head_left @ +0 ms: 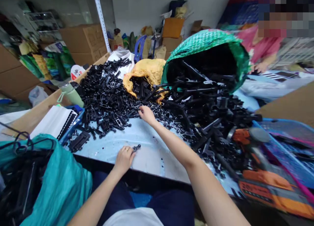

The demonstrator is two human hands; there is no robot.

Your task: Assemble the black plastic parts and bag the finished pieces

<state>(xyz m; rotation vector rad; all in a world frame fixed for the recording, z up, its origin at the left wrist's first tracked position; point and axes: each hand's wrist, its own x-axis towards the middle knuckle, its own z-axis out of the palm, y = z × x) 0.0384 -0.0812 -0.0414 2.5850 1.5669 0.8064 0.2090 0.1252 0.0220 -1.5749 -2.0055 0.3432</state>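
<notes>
My left hand [124,158] rests near the table's front edge, its fingers closed on a small black part [136,147] with a rounded end. Farther forward, my right hand [146,114] reaches to the edge of a heap of small black parts [105,95], fingertips pinched together among small pins and screws [159,112]; whatever they grip is too small to make out. Behind that hand lies a yellow sack [149,69] with black parts in its mouth. A green woven sack [203,44] spills longer black parts to the right.
An orange and grey power tool [241,136] lies at the right beside a blue basket [294,160]. At the left are a green bottle [71,93], papers [52,121] and a teal bag [61,183] of black parts. Another person [267,46] is at the back right.
</notes>
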